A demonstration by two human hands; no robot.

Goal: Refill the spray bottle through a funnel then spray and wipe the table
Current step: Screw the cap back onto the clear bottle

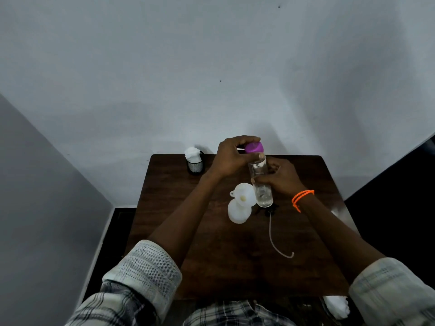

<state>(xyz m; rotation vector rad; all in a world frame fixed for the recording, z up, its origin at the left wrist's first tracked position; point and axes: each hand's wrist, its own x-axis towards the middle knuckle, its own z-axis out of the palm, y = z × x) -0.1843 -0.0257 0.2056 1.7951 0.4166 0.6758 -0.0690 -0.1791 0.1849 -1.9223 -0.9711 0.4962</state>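
A: Far left of the worktop point(235, 267)?

B: Black mesh cup point(195, 166) stuffed with white tissue, back edge. Then the left hand point(231, 158), fingers curled round the purple cap point(253, 147) of a clear water bottle point(260, 182).

A: And the spray bottle?

B: White spray bottle point(237, 211) stood near centre, white funnel point(243, 195) seated in its neck, just beside the clear bottle. Right hand point(281, 177) gripped that bottle's middle (orange band on the wrist). Black spray head point(269, 211) with its tube lay on the worktop.
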